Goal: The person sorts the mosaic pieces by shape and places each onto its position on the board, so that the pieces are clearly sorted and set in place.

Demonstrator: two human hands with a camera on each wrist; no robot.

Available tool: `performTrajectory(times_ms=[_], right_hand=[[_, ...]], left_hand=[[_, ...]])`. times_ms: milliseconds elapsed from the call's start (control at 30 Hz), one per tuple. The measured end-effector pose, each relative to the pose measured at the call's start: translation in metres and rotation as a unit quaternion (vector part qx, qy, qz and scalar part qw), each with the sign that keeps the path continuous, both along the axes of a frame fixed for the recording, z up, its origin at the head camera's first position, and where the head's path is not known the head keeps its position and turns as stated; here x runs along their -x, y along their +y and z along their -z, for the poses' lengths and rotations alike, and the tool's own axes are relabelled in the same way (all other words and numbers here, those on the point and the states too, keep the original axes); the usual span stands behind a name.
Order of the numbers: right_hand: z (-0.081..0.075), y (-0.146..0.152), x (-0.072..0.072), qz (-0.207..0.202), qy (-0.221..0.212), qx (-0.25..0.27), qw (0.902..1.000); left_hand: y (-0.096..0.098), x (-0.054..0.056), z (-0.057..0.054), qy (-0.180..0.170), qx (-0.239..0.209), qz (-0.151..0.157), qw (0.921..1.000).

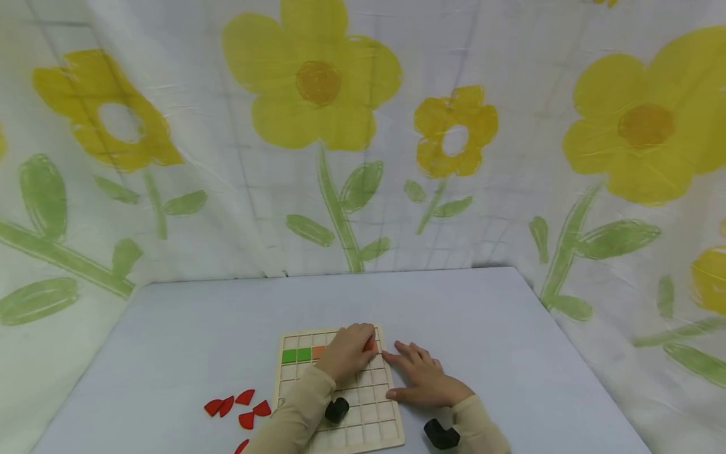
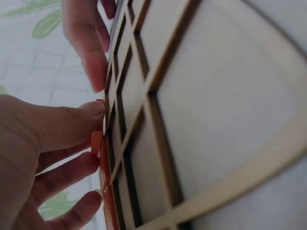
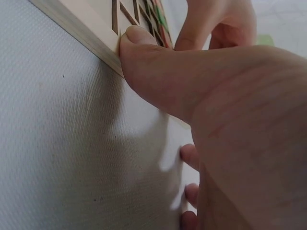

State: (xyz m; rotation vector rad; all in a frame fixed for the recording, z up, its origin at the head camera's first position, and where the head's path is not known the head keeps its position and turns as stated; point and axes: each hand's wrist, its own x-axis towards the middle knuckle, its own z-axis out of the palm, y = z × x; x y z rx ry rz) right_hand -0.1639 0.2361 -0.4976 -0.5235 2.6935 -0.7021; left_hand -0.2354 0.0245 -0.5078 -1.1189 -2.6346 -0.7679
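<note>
A wooden grid board (image 1: 368, 413) lies on the table with two green tiles (image 1: 289, 356) and an orange tile (image 1: 318, 352) in its second row from the far edge. My left hand (image 1: 347, 354) reaches across it to the far right part of that row. There the left thumb and fingers pinch an orange piece (image 2: 96, 142) low against the grid; the hand hides the cells between. Beside the board's right edge, my right hand (image 1: 422, 378) rests with fingers spread on the table. Its thumb (image 3: 139, 45) touches the wooden rim.
Several red wedge-shaped pieces (image 1: 246, 396) lie scattered left of the board, one close to the left sleeve (image 1: 297, 410). White tabletop (image 1: 510, 353) extends around the board. Behind the table hangs a flower-printed cloth (image 1: 408, 246).
</note>
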Motion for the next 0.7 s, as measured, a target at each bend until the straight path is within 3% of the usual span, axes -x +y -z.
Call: performTrajectory(times_ms=[433, 700], right_hand=[[-0.0018, -0.0019, -0.0006, 0.004, -0.011, 0.007, 0.9999], [0.0004, -0.0005, 0.001, 0.003, -0.004, -0.006, 1.0]], left_hand=[[0.0063, 0.0029, 0.0047, 0.023, -0.017, 0.024, 0.9993], [0.0086, 0.0032, 0.0024, 0.021, 0.003, 0.045, 0.9988]])
